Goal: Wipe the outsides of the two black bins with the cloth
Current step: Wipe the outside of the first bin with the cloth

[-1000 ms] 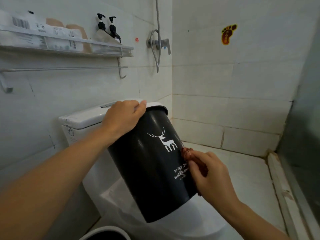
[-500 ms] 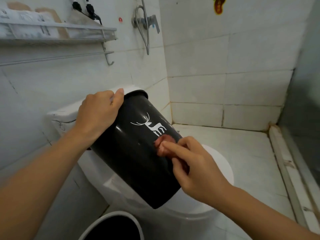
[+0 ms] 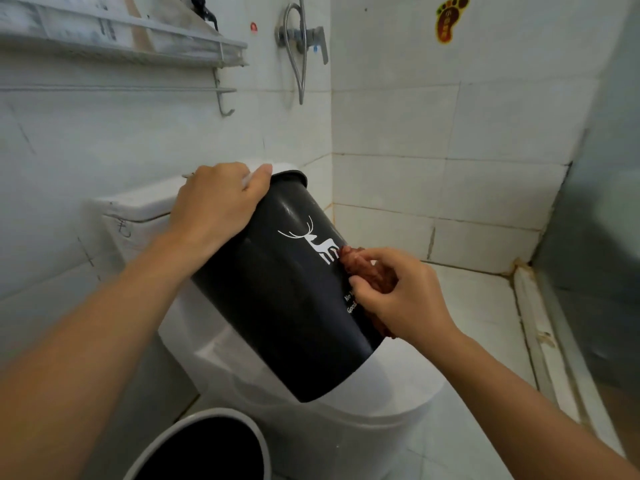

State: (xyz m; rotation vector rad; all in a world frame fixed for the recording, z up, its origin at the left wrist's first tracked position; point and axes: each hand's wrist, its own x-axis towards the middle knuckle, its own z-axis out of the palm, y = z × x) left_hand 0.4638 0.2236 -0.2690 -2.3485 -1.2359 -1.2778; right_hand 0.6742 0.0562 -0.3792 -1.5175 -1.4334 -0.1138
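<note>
Two bare hands work on a black bin held tilted above a white toilet in a tiled bathroom. The left hand grips the bin at its upper rim, its fingers curled over the edge, so that the rim leans toward the cistern and the base hangs over the closed toilet lid. The right hand pinches a crumpled reddish-brown cloth and presses it against the bin's outer wall, just beside a white deer motif and over part of some small white lettering. A second bin, dark inside with a pale rim, stands on the floor at the foot of the toilet, near the bottom edge of the view and apart from both hands. On the left wall a shelf carries packets too blurred to identify, a rail runs beneath it, and a shower mixer with its hose hangs near the corner. A foot-shaped sticker marks the right-hand wall.
</note>
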